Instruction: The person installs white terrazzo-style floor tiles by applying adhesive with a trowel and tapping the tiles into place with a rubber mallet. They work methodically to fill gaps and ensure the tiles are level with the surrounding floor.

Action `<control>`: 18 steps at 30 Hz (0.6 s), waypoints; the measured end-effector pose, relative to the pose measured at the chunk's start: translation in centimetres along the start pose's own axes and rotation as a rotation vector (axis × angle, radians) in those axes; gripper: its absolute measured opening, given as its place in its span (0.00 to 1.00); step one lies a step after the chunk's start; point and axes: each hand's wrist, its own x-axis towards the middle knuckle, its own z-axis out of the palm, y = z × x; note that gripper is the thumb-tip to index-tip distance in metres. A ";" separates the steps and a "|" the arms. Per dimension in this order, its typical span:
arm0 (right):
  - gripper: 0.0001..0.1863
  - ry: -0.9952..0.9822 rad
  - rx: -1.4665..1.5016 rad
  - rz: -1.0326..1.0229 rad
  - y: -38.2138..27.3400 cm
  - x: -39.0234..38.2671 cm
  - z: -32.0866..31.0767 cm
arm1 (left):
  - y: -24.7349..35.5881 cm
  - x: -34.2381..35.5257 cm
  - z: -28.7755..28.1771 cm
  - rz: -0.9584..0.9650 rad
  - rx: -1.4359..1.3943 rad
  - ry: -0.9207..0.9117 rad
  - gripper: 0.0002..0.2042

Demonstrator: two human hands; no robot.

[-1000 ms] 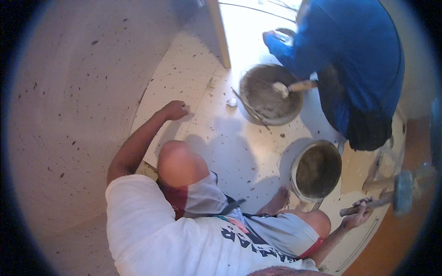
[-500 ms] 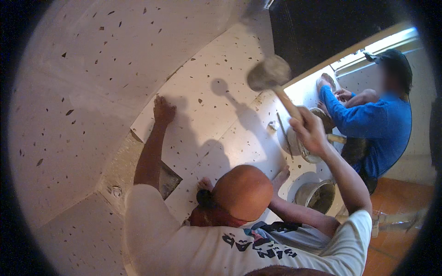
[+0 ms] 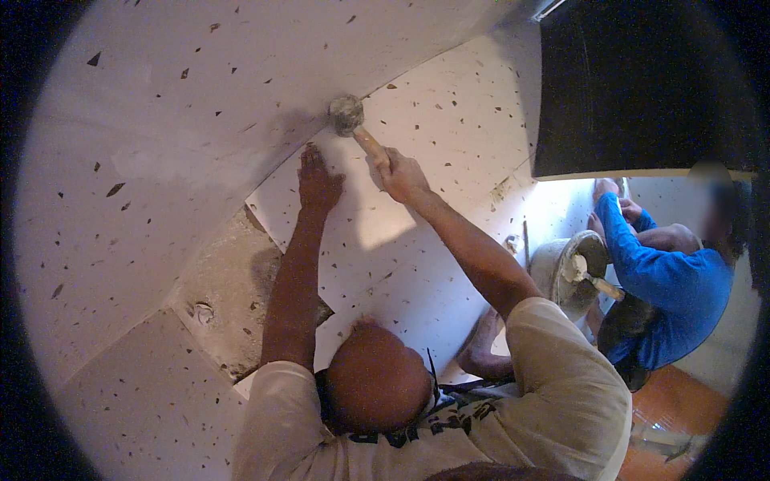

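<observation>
My right hand (image 3: 403,176) grips the wooden handle of a mallet (image 3: 346,115) with a thick, grey-smeared head. The mallet head is down at the far edge of a pale, dark-flecked tile (image 3: 449,120), where it meets the wall (image 3: 160,104). Whether it touches the tile or the wall, I cannot tell. My left hand (image 3: 321,180) lies open on the same tile near that edge, fingers stretched toward the wall, a little left of the mallet. My knee (image 3: 377,381) is bent up between my arms.
Bare, rough bedding (image 3: 224,297) shows left of the tile. At right stands a dirty bucket (image 3: 549,264) with a wooden-handled tool (image 3: 605,289) at its rim. Beyond it crouches a person in blue (image 3: 674,297), hands near the floor. A large dark panel (image 3: 642,88) overhangs the far right.
My right hand has brought the mallet from its raised position down and left to the tile's wall edge. My left hand remains flat on the tile; the view has shifted.
</observation>
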 end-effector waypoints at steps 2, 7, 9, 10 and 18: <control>0.23 -0.042 0.100 0.011 -1.0 -1.1 -0.4 | -0.9 -0.5 0.1 -0.013 0.032 0.013 0.48; 0.23 0.031 0.057 -0.001 -0.9 -0.9 0.8 | 0.1 0.3 0.6 0.015 0.041 0.033 0.47; 0.21 0.036 0.046 -0.007 -0.3 -0.6 0.7 | -0.3 0.4 0.8 0.032 0.079 0.036 0.47; 0.21 0.036 0.062 -0.030 -0.2 -0.9 0.5 | -0.5 0.4 0.9 0.017 0.068 0.039 0.47; 0.22 0.072 0.061 -0.060 -0.7 -0.7 -1.8 | -1.0 0.4 1.2 0.007 0.088 0.045 0.47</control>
